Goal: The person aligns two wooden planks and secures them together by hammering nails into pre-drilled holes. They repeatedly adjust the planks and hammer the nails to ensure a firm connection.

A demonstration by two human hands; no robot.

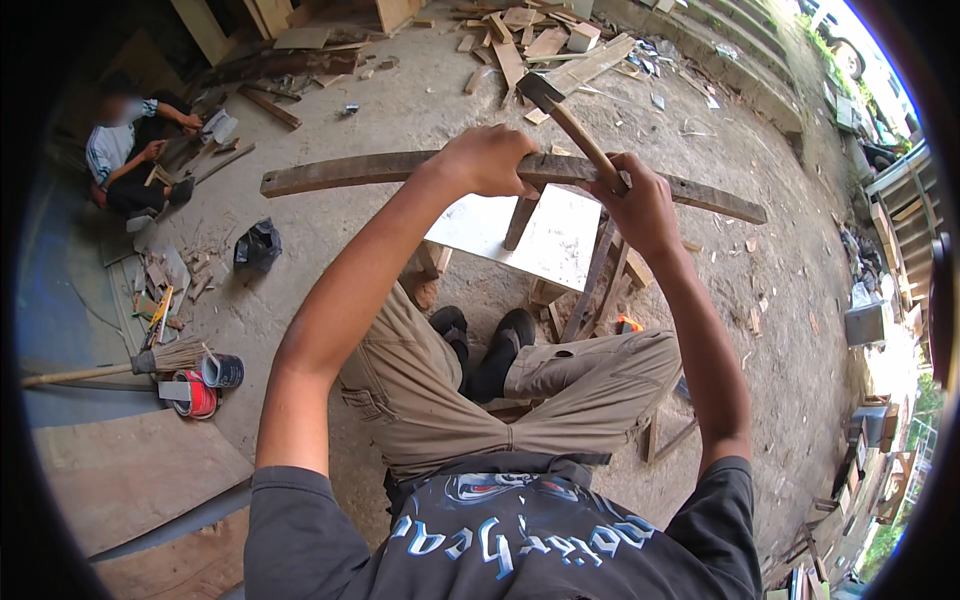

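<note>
A long, dark wooden strip with holes near its ends runs crosswise in front of me, above a small white-topped table. My left hand is wrapped round the strip left of its middle. In my right hand is a hammer, its dark head pointing up and away to the left. The same hand's fingers are against the strip; how firmly they grip it I cannot tell. Below the strip, a short wooden piece stands on the white top; its upper end is partly hidden by my left hand.
Scrap wood lies heaped at the back. Another person sits at the far left. A black bag, a broom and a red can are on my left. Concrete steps rise at the back right.
</note>
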